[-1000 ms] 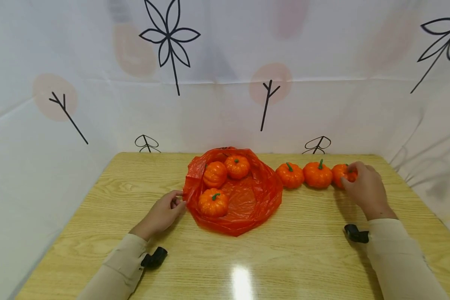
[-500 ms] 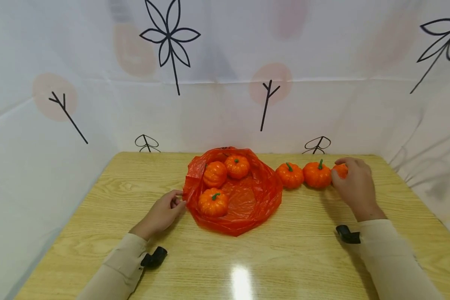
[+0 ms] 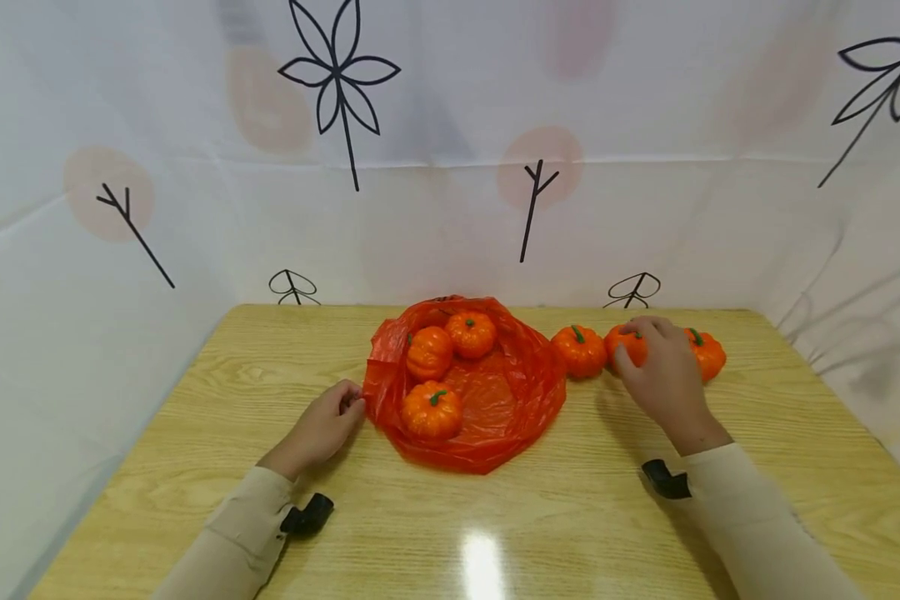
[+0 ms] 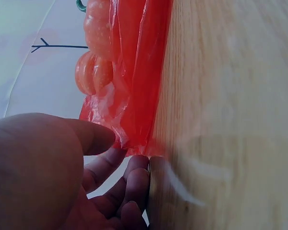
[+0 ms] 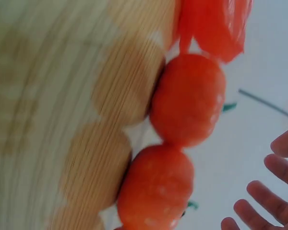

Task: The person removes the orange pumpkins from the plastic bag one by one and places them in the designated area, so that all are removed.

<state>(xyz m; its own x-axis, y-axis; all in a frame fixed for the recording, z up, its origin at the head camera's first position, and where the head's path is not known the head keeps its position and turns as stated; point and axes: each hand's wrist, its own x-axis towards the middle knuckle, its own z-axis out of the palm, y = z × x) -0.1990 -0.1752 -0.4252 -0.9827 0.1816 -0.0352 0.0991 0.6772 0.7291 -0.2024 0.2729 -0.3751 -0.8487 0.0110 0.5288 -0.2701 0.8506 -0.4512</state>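
Note:
A red plastic bag (image 3: 487,454) lies on the table with its mouth spread open and its sides rolled down. Inside it sit three small orange pumpkins, the nearest pumpkin (image 3: 431,410) lying at the bag's front left. At the bag's left edge my left hand (image 3: 318,429) pinches the plastic between thumb and index finger, as the left wrist view shows. My right hand (image 3: 667,379) hovers by the middle pumpkin (image 3: 624,348) of a row to the right. In the right wrist view its fingers (image 5: 264,196) are spread, apart from the pumpkins.
The row's left pumpkin (image 3: 579,352) stands right beside the bag. Its right pumpkin (image 3: 708,357) is partly hidden behind my right hand. A white cloth with drawn plants (image 3: 450,225) hangs along the back of the wooden table (image 3: 570,517).
My right hand has moved left, from over the row's right pumpkin to the middle one. At the bag, my left fingers have closed on the edge, and the nearest pumpkin has shifted slightly.

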